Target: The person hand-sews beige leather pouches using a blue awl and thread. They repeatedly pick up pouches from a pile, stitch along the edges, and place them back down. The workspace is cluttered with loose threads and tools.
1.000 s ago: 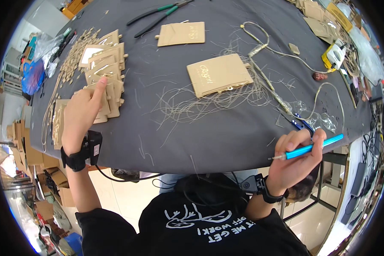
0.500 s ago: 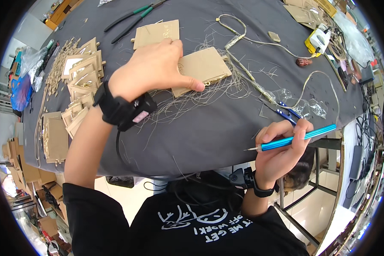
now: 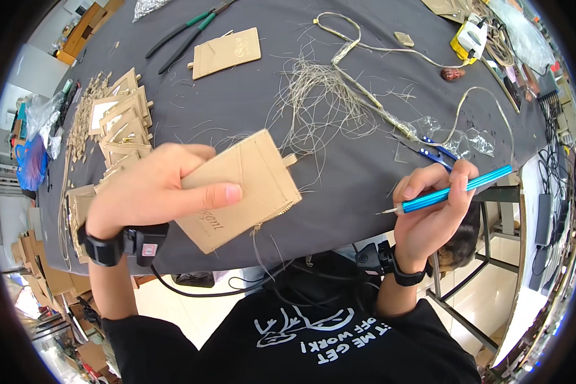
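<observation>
Nearest: black shirt at bottom, w/ wrist straps on both arms. Left hand (image 3: pixel 150 192) clamped on tan card pouch (image 3: pixel 244 189), thumb across its face, fingers behind; pouch lifted just above near table edge, tilted, loose thread dangling from lower corner. Right hand (image 3: pixel 432 208) closed round blue awl (image 3: pixel 451 190), held pen-style, metal tip pointing left toward pouch, not touching it; gap between tip & pouch.

Further out on grey table (image 3: pixel 339 160): blue snips (image 3: pixel 432 152) just beyond right hand, beside clear plastic scraps. Tangle of pale threads (image 3: pixel 320 105) mid-table, cord bundle (image 3: pixel 365 96) running diagonally thru it. Left side: stack of card pieces (image 3: pixel 118 125), overlapping, w/ more at table's left edge.

Far: second pouch (image 3: pixel 227 52) lying flat, apart from rest. Green-handled pliers (image 3: pixel 189 32) beyond it near far edge. Yellow-white tool (image 3: pixel 468 40) at far right, small dark red lump (image 3: pixel 453 74) near it.
</observation>
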Demonstrator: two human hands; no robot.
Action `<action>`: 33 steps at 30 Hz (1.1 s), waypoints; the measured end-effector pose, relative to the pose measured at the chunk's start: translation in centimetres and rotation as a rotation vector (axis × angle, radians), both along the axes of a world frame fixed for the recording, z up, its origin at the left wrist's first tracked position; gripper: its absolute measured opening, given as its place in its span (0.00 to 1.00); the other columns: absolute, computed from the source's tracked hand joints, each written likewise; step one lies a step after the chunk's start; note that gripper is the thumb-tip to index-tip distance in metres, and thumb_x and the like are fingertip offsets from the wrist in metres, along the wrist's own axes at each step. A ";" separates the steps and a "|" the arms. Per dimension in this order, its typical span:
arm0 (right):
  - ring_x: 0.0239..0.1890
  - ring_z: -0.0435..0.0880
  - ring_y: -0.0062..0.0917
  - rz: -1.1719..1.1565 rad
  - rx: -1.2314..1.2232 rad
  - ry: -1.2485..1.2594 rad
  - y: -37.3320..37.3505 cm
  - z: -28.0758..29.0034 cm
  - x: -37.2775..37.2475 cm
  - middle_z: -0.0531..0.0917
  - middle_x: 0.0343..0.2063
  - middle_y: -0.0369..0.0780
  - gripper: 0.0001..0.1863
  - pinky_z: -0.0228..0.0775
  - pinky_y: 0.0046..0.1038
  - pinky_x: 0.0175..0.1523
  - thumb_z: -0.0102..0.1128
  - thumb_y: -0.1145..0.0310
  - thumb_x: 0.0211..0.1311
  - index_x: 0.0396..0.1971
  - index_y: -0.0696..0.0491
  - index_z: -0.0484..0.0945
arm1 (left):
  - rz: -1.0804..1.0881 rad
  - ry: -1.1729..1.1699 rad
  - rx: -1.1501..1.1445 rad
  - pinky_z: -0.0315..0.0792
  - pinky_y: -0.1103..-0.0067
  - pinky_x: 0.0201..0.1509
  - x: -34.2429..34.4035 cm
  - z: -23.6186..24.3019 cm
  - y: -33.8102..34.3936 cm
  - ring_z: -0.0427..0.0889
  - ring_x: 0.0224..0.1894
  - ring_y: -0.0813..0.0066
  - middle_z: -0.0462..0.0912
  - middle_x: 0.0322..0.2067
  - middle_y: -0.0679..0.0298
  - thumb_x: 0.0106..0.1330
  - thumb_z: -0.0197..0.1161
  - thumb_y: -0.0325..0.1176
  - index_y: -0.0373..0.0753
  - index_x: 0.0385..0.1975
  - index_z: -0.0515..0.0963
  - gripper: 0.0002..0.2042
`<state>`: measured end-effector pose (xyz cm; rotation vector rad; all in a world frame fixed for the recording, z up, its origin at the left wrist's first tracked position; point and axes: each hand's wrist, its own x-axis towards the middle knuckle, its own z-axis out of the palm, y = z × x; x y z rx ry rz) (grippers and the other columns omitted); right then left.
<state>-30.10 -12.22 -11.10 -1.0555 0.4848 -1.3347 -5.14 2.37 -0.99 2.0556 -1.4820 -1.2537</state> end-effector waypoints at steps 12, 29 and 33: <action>0.07 0.66 0.25 0.066 0.043 -0.019 -0.4 -0.1 -0.1 0.73 0.13 0.47 0.10 0.59 0.23 0.12 0.37 0.60 0.72 0.37 0.51 0.60 | 0.010 0.022 -0.169 0.64 0.79 0.32 1.2 -1.4 1.5 0.69 0.28 0.79 0.71 0.26 0.65 0.65 0.62 0.39 0.29 0.24 0.77 0.16; 0.08 0.67 0.26 0.094 -0.003 -0.012 -0.6 -0.3 -0.2 0.74 0.13 0.47 0.10 0.59 0.23 0.12 0.38 0.61 0.72 0.38 0.53 0.61 | -0.089 0.323 -0.189 0.67 0.76 0.31 1.1 -1.2 1.9 0.74 0.28 0.74 0.75 0.25 0.62 0.65 0.62 0.38 0.29 0.23 0.77 0.16; 0.08 0.67 0.26 0.100 0.004 -0.020 -0.7 -0.4 -0.3 0.75 0.14 0.48 0.10 0.60 0.23 0.12 0.38 0.61 0.72 0.38 0.52 0.61 | -0.275 0.007 0.025 0.64 0.74 0.27 0.1 -1.5 1.9 0.72 0.24 0.72 0.70 0.20 0.62 0.62 0.64 0.38 0.30 0.20 0.76 0.16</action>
